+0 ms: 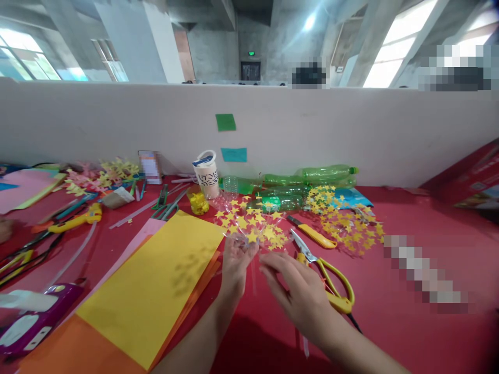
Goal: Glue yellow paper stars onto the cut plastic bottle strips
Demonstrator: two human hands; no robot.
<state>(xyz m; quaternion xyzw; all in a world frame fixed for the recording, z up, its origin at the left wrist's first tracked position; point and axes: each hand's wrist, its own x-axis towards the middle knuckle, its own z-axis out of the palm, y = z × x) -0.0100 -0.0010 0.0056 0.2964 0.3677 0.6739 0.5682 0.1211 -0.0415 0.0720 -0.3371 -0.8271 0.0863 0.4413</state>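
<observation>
In the middle, my left hand is closed on the underside of a clear plastic piece covered with yellow paper stars, raised above the table. My right hand is just to its right, with fingers bent and apart and nothing visible between them. It is close to the lower edge of the star piece; whether it touches is unclear. Beside my right hand lie yellow-handled scissors, a yellow glue gun partly hidden beneath them, and a yellow utility knife. A second cluster of yellow stars rests farther right.
Yellow paper lies over orange sheets at left. A purple device and another yellow glue gun are farther left. A paper cup and green plastic bottles stand or lie before the white partition.
</observation>
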